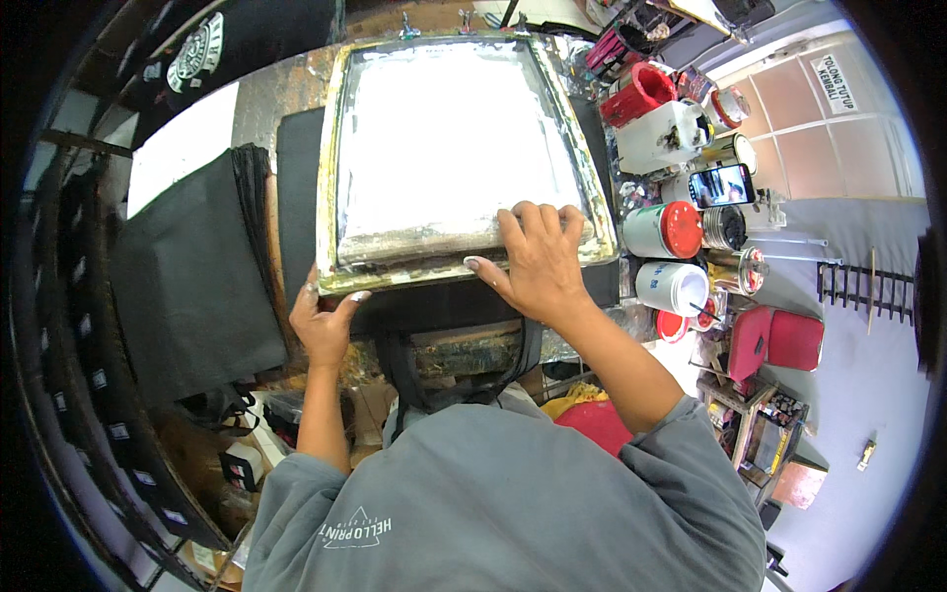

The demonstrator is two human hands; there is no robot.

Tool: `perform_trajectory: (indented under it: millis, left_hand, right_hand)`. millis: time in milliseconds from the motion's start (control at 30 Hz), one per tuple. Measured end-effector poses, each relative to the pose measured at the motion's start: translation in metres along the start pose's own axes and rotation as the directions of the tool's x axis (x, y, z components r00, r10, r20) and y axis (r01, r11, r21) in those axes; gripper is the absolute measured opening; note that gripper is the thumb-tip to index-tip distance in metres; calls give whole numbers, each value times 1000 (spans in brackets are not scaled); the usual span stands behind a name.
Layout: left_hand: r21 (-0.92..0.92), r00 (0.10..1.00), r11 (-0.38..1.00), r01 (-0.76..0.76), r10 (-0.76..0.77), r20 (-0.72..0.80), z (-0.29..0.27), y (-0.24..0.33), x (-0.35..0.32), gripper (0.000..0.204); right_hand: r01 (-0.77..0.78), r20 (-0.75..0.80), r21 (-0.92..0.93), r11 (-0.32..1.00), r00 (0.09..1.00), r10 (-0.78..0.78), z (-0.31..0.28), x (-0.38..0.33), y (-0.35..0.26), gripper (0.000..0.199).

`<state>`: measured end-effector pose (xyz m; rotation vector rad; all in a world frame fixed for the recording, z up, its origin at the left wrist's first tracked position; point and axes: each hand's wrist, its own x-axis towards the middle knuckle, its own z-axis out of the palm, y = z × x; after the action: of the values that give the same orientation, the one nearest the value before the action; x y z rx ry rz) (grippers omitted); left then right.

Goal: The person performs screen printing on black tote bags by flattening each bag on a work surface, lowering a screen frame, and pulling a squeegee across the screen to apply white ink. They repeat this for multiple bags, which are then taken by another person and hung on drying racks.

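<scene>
A screen printing frame with a yellowish, ink-stained rim lies over black fabric on the table, its mesh covered in bright white. Along its near inner side runs a smeared brownish-grey strip; whether this is a separate bar I cannot tell. At the near left corner my left hand holds the rim, thumb toward me. My right hand is bent over the near side, fingers inside and thumb at the near rim. A black fabric bag sticks out beneath the frame, its handles hanging over the table edge.
A stack of black fabric bags lies at the left. Paint tubs and cans, including a red-lidded tub and a white tub, crowd the right edge beside a phone. Clamps stand at the frame's far side.
</scene>
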<state>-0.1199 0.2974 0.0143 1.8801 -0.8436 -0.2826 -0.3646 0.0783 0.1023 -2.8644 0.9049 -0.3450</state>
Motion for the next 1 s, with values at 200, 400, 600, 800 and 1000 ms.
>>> perform_trajectory:
  millis: [200, 400, 600, 800, 1000]
  left_hand:
    - [-308, 960, 922, -235, 171, -220, -11, 34, 61, 71]
    - [815, 985, 553, 173, -115, -131, -17, -79, 23, 83]
    - [815, 971, 577, 51, 162, -175, -16, -123, -5, 58]
    - [748, 961, 664, 11, 200, -192, -36, -77, 17, 21]
    - [471, 940, 865, -170, 286, -187, -44, 35, 67, 22]
  right_hand:
    - [93, -387, -170, 981, 909, -153, -83, 93, 11, 55]
    - [74, -420, -153, 985, 898, -133, -131, 154, 24, 67]
    - [43, -362, -152, 987, 927, -96, -138, 159, 23, 69]
    - [17, -387, -241, 970, 915, -112, -112, 142, 23, 75]
    - [36, -337, -190, 981, 936, -100, -127, 156, 28, 75]
